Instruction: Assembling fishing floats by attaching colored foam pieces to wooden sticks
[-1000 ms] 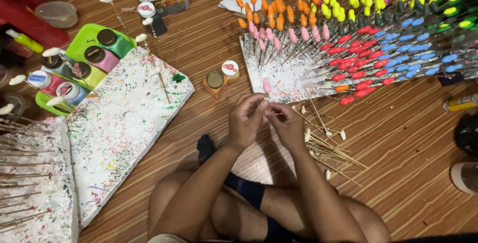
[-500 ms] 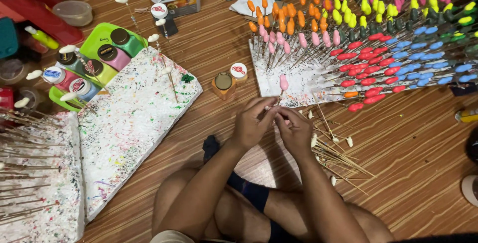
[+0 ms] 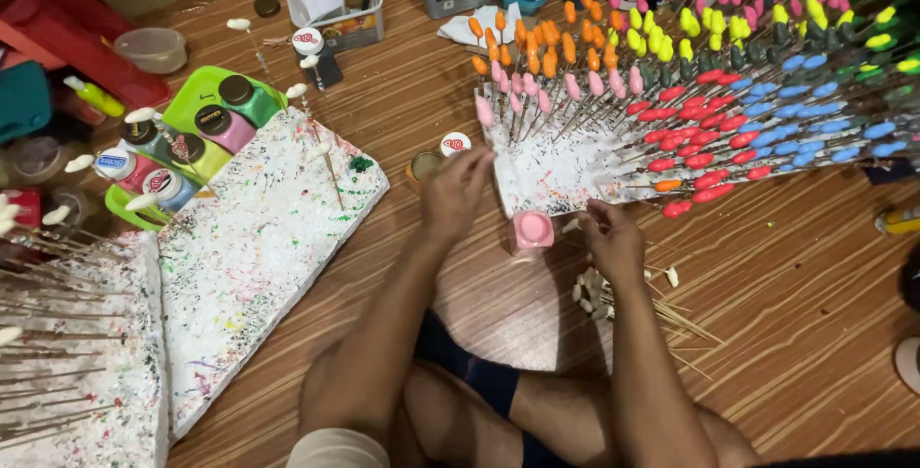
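At the far left of the wooden floor lies a paint-speckled white foam slab stuck with bare sticks, white tips pointing outward. Beside it a second speckled foam board lies flat, a few white-tipped sticks standing in its upper part. Above that board a green tray carries small paint jars with dark lids. A clear plastic tub stands further back.

The left hand reaches forward over the floor, fingers curled loosely; its grip looks released, though whether the fingertips pinch anything I cannot tell. Just past it sit an open tin and a white round lid, both near the fingers.

Between the hands stands a small pink paint pot, open, upright on the floor, just beside the corner of the white foam block. The right hand hovers just to the right of the pot, fingers pinched together; what they grasp is too small to tell. Below it lies a loose heap of thin sticks with white tips.

The foam block bristles with rows of painted sticks, tipped pink, orange, yellow, red, blue and green, fanning out to the right and crowding the floor beyond the pot. The person's bare knees frame the bottom edge.
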